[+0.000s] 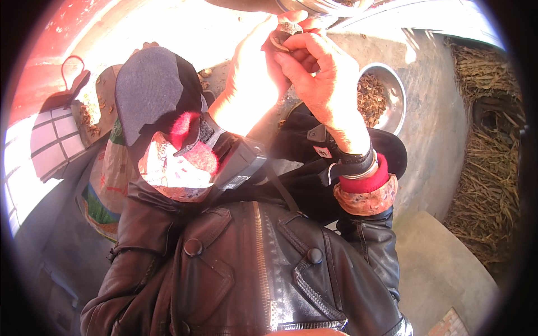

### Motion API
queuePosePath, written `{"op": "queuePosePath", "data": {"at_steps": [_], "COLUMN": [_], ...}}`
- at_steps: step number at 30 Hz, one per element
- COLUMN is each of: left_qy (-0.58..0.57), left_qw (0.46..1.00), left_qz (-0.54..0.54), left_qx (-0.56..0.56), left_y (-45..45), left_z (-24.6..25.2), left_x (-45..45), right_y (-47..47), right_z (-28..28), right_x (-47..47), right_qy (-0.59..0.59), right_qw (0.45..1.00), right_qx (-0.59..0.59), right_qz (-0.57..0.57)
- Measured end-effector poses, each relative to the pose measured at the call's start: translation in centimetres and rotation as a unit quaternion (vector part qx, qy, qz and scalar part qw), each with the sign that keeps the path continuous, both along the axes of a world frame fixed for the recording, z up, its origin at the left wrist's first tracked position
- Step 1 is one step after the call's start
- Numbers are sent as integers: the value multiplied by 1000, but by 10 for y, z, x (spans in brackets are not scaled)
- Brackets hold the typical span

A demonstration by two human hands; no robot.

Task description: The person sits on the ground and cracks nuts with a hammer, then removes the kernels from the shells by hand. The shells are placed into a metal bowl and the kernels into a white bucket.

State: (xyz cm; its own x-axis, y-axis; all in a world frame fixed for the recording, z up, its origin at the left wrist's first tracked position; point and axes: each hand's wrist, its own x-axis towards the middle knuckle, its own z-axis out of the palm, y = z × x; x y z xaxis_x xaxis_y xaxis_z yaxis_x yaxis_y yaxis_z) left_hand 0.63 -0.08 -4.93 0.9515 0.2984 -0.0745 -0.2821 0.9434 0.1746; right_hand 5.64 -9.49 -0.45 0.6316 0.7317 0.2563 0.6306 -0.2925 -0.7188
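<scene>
In front of me, both hands are raised together in strong sunlight. My left hand (256,80) holds a small rounded grey-brown piece (290,28) among its fingers. The fingertips of my right hand (325,75) pinch at a curved, pale-edged brown piece (278,43) there. Whether the two pieces are joined I cannot tell, as fingers and glare cover part of them. Close by my right wrist, a shiny metal bowl (397,101) stands on the floor with many small brown curled pieces (370,100) in it.
A printed woven sack (107,180) stands beside my left knee (155,92). Another round container (323,7) is partly cut off at the top. Dry stalks (483,180) lie along the right. A dark object with a thin loop (73,86) is near the red wall (46,67).
</scene>
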Motion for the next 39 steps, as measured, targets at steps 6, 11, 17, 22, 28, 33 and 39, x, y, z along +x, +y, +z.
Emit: {"op": "queuePosePath", "data": {"at_steps": [6, 11, 17, 22, 28, 33, 39], "left_qy": [84, 88, 142, 65, 28, 97, 119], "left_qw": [996, 996, 988, 995, 981, 986, 981], "left_qz": [8, 9, 22, 18, -88, -23, -9], "left_qx": [-3, 8, 49, 73, 170, 134, 154], "left_y": [3, 3, -1, 3, 16, 7, 6], "left_z": [4, 3, -2, -5, 6, 20, 29], "left_x": [-3, -3, 2, -6, -13, -12, -16], "right_y": [-11, -7, -10, -13, -19, -19, -15], "right_z": [8, 3, 8, 17, 27, 22, 14], "right_x": [10, 9, 2, 4, 21, 19, 13], "right_qy": [362, 182, 202, 221, -120, -9, 177], "right_qw": [930, 983, 978, 971, 987, 997, 975], "right_qx": [58, -11, -27, 66, 30, 64, 133], "right_qz": [35, 27, 33, 59, 100, 45, 15]}}
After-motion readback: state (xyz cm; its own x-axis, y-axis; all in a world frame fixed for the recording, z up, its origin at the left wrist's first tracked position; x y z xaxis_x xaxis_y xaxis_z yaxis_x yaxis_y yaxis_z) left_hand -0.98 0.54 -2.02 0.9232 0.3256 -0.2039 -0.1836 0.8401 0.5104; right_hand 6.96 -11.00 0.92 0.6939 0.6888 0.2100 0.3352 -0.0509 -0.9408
